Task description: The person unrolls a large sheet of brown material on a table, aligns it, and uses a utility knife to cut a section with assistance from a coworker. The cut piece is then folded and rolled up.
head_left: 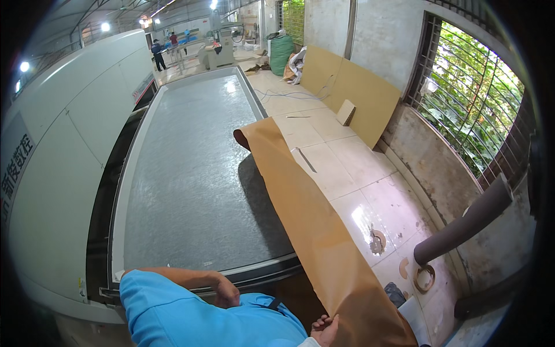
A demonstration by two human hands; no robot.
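A long brown leather-like sheet (315, 222) hangs over the right edge of the machine's grey flat bed (196, 168). Its far end curls up over the bed, and its near end reaches down beside me. My right hand (325, 331) pinches the sheet's left edge near the bottom of the view. My left arm is bent across in front of my blue shirt. The left hand (226, 292) is curled near my waist, its fingertips partly hidden, so what it may hold cannot be made out.
A large white machine housing (75, 144) borders the bed on the left. To the right, a grey-brown roll (462, 222) leans by the wall, with a tape ring (425, 279) on the tiled floor. Tan boards (352, 87) lean farther back, near a green sack (281, 55). People stand far off.
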